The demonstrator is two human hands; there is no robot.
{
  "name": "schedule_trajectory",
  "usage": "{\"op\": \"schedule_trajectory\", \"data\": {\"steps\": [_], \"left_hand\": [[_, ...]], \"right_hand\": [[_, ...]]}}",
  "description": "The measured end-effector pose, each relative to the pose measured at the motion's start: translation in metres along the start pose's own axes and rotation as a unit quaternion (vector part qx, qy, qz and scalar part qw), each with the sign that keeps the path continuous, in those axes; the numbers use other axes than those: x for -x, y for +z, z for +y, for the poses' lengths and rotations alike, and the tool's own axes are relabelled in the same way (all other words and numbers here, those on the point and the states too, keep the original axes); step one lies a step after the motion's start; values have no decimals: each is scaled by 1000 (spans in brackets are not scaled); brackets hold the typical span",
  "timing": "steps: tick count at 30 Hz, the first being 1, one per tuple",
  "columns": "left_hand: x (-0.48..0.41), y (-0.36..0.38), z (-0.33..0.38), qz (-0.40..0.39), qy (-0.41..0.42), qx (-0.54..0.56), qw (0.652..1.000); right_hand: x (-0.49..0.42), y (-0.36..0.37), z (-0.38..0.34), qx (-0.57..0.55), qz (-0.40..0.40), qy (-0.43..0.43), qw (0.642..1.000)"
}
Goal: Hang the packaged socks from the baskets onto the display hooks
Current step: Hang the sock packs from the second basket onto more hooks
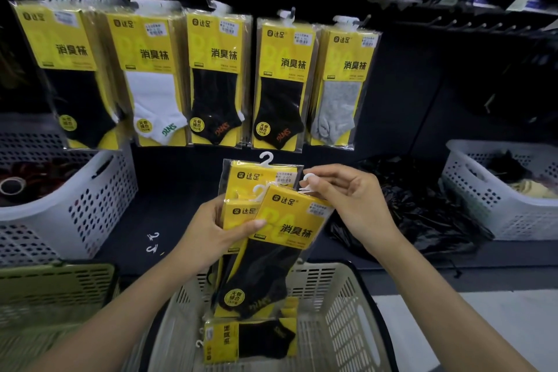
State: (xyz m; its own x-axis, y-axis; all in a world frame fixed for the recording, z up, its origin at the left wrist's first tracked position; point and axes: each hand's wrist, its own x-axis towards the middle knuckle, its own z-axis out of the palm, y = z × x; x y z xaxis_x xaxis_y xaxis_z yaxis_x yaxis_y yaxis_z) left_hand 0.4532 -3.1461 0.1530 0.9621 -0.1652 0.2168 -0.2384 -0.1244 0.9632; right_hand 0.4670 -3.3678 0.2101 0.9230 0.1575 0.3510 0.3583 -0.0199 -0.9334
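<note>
White basket, left (99, 190): sits on the dark shelf (181, 178) under the hung rows. Its dark contents are too dim to name.
Green basket (54, 284): low at the left edge, in front of the shelf. Its contents cannot be seen.
Hung sock packs (217, 75): five rows of yellow-carded packs, sorted by sock colour, so each new pack probably belongs with its match.
Loose hangers (152, 241): small white plastic hooks lying on the shelf, apparently spares.
Left hand (211, 235): its fingers (253, 225) are curled round the held bundle (250, 175), thumb pressed across the front. It seems to act as a magazine, keeping the packs fanned upright so one can be peeled off.
Front pack (290, 220): a black-sock pack tilted right off the bundle, touching the packs behind. It is below the hung rows and on no hook yet.
Hanger tab (306, 183): the white hook at the front pack's top, the part that must go over a peg.
Right hand (356, 199): thumb and forefinger (320, 183) pinch the hanger tab, the other fingers loosely curled. Holding it there likely lets the hand steer the hook.
Beige basket (341, 311): directly below the hands, with more packs (250, 338) lying flat inside and waiting.
Black bag (422, 214): crumpled on the shelf just right of the hands.
Bare display hooks (471, 26): upper right, free for stock.
White basket, right (483, 190): on the shelf, holding dark and yellowish items.
</note>
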Motion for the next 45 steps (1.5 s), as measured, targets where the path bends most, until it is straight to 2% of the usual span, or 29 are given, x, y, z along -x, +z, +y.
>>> {"op": "schedule_trajectory", "data": {"steps": [10,18,24,28,33,36,39,45], "left_hand": [[1,-1,1,-4,-4,12,1000],[2,4,3,-17,-5,12,1000],[3,3,2,-9,-13,10,1000],[1,1,4,13,-23,21,999],[-2,8,4,49,-37,16,998],[-2,11,2,80,-57,51,994],[-2,15,3,104,-85,95,986],[-1,5,10,54,-124,136,981]], "right_hand": [[-1,-1,0,42,-7,-6,999],[3,11,5,3,36,16,999],[4,10,4,3,20,17,1000],[-2,2,4,15,5,18,1000],[-3,1,10,-19,48,24,998],[-1,4,19,-66,67,92,991],[6,15,32,-61,30,165,984],[4,6,35,-109,49,173,978]]}}
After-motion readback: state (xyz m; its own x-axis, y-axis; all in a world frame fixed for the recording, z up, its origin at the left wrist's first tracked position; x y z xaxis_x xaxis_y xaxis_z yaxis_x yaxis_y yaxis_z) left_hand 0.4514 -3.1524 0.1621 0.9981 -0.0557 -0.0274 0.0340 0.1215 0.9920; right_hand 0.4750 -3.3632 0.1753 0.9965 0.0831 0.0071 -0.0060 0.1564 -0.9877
